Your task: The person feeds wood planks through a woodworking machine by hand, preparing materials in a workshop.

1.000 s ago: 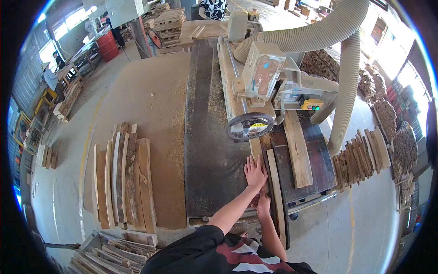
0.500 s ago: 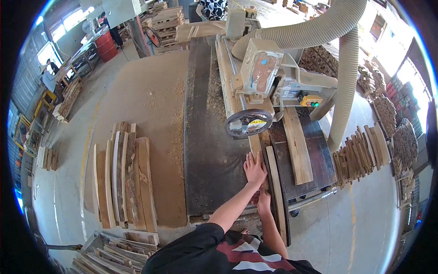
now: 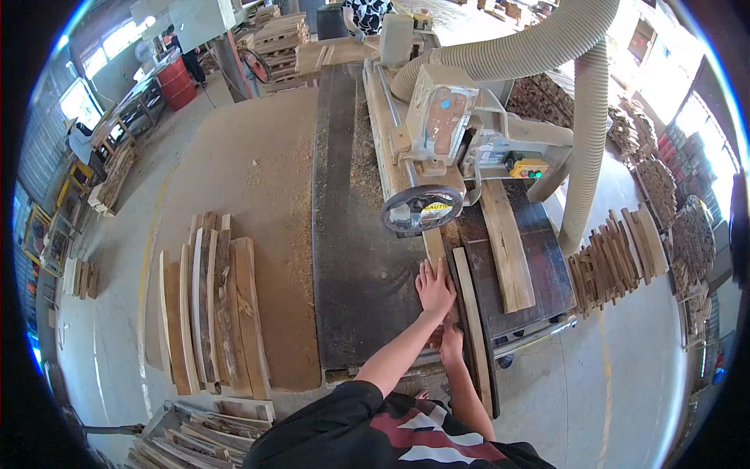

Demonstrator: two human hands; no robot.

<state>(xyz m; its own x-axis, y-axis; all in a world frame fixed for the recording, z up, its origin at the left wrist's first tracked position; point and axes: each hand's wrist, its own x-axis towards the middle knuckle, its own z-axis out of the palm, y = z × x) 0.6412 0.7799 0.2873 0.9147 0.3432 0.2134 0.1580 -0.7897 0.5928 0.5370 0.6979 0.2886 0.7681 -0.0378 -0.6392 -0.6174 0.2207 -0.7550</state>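
Note:
A narrow wooden board (image 3: 433, 245) lies on the dark saw table (image 3: 355, 297), its far part passing under the machine by the handwheel (image 3: 422, 209). My left hand (image 3: 435, 291) rests on the board with its fingers stretched forward. Behind it, my right hand (image 3: 449, 342) is closed around the board's near end, its fingertips partly hidden. Just right of both hands a long pale strip (image 3: 473, 328) runs along a dark rail. The saw head (image 3: 445, 117) stands ahead of my hands.
A wider board (image 3: 506, 250) lies on the table's right side. Boards are stacked on the brown side table (image 3: 273, 187) and piled at the right (image 3: 617, 246). A ribbed dust hose (image 3: 590, 148) hangs down right of the saw. A person (image 3: 367, 17) stands beyond the machine.
Both hands keep nearly the same place on the board. The view has shifted slightly, and a gloved hand of the person at the far end now shows.

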